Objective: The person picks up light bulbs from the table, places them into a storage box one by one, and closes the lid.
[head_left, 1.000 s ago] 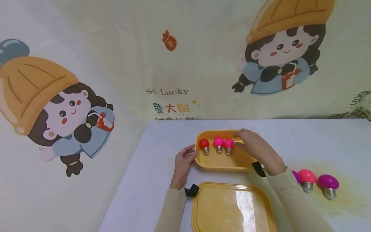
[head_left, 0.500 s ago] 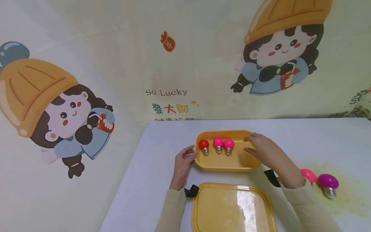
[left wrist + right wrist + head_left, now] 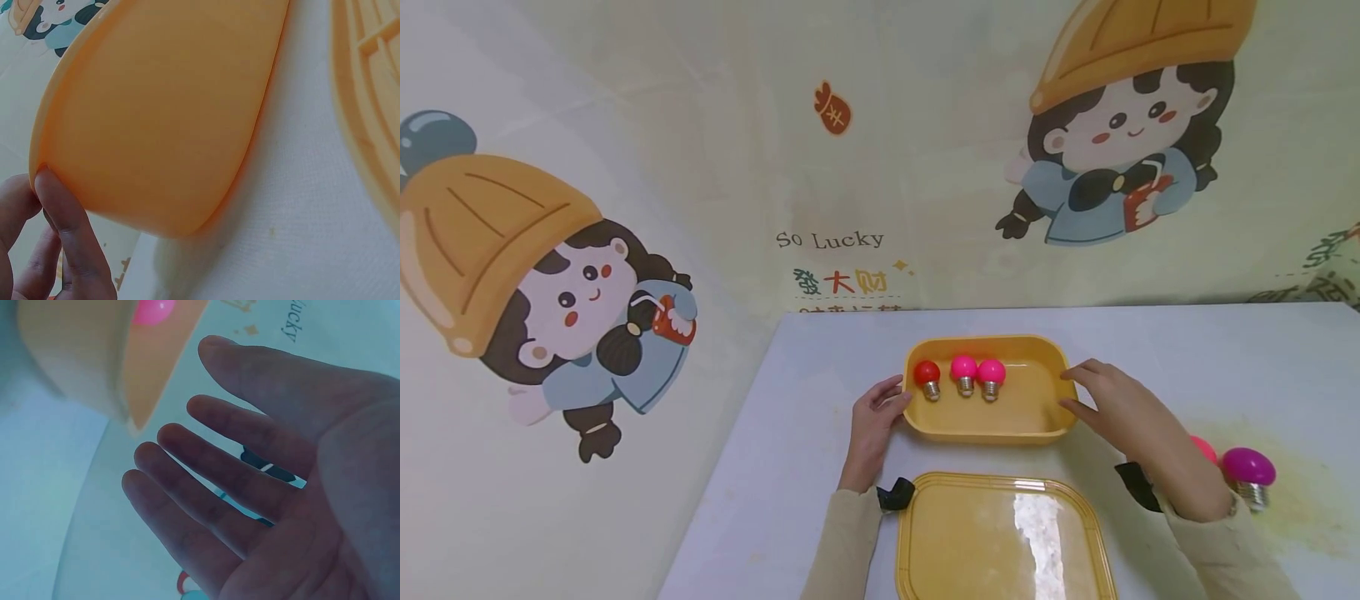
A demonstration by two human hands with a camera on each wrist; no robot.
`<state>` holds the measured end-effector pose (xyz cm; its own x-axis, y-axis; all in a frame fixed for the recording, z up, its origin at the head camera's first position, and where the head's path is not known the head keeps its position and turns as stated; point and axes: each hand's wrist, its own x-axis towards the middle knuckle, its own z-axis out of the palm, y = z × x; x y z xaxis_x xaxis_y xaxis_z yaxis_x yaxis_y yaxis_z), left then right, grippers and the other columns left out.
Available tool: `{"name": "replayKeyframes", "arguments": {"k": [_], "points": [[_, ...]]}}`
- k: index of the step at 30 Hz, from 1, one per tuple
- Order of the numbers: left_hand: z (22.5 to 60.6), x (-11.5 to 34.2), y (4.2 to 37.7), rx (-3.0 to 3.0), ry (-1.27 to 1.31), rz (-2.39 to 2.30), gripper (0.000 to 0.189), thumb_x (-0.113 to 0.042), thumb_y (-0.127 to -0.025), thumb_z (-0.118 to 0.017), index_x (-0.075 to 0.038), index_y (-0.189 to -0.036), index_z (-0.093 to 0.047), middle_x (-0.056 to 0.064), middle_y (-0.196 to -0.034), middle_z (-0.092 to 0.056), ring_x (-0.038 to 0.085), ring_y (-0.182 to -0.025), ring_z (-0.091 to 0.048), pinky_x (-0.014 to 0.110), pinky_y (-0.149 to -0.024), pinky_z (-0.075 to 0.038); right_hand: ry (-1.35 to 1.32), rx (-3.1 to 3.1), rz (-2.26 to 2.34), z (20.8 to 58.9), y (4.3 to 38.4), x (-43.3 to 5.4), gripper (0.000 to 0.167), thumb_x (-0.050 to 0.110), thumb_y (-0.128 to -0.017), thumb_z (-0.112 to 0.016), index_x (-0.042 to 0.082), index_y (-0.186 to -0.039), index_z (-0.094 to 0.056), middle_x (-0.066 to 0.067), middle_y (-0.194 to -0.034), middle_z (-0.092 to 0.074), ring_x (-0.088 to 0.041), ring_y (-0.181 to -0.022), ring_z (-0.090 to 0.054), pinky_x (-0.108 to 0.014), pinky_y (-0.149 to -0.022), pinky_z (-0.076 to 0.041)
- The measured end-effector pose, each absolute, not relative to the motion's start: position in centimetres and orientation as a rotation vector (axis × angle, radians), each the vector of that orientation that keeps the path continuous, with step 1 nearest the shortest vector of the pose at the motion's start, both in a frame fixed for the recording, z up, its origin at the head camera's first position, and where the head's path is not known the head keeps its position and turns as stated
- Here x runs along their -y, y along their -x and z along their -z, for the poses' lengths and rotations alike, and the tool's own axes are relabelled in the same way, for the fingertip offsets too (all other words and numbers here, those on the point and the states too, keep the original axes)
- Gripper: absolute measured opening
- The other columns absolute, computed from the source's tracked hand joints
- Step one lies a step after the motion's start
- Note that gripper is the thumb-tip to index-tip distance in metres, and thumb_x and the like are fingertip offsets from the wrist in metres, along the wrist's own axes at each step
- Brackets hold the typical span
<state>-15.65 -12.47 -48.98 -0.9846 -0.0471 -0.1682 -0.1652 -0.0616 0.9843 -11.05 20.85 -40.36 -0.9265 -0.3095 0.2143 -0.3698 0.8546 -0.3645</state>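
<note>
white table point(image 3: 820, 375) | on it: yellow box point(image 3: 1030, 400) | yellow tray point(image 3: 962, 533) | pink bulb point(image 3: 1206, 447) | purple bulb point(image 3: 1249, 467)

Box point(image 3: 156, 119) cropped in both wrist views, rightmost pink bulb point(image 3: 1206, 449) mostly behind right wrist point(image 3: 1195, 483)

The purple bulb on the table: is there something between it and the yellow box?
Yes. In the head view, the right hand and a pink bulb, partly hidden by the forearm, lie between the purple bulb and the yellow box. The forearm may hide more.
</note>
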Motion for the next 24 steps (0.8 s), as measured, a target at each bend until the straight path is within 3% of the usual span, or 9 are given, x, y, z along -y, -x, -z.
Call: {"name": "replayKeyframes", "arguments": {"k": [11,24], "points": [[48.9,12.4,15.6,-2.084,0.234,-2.230,0.040,-0.018,-0.092,-0.072,-0.009,-0.130,-0.063,0.015,-0.124,-0.062,0.020,-0.095,-0.067,0.021,-0.074,-0.056,-0.442,2.929,-0.604,41.4,9.3,-23.2,0.040,0.019,-0.084,-0.079,-0.006,-0.111,-0.066,-0.024,-0.109,-0.065,-0.046,-0.103,-0.061,-0.060,-0.089,-0.050],[49.0,12.4,15.6,-2.094,0.226,-2.227,0.038,-0.018,-0.091,-0.073,-0.009,-0.127,-0.065,0.014,-0.120,-0.063,0.019,-0.094,-0.068,0.022,-0.076,-0.057,-0.453,2.943,-0.542,43.2,8.1,-25.5,0.036,0.016,-0.078,-0.083,-0.005,-0.104,-0.069,-0.020,-0.099,-0.066,-0.044,-0.094,-0.063,-0.059,-0.085,-0.052]]}}
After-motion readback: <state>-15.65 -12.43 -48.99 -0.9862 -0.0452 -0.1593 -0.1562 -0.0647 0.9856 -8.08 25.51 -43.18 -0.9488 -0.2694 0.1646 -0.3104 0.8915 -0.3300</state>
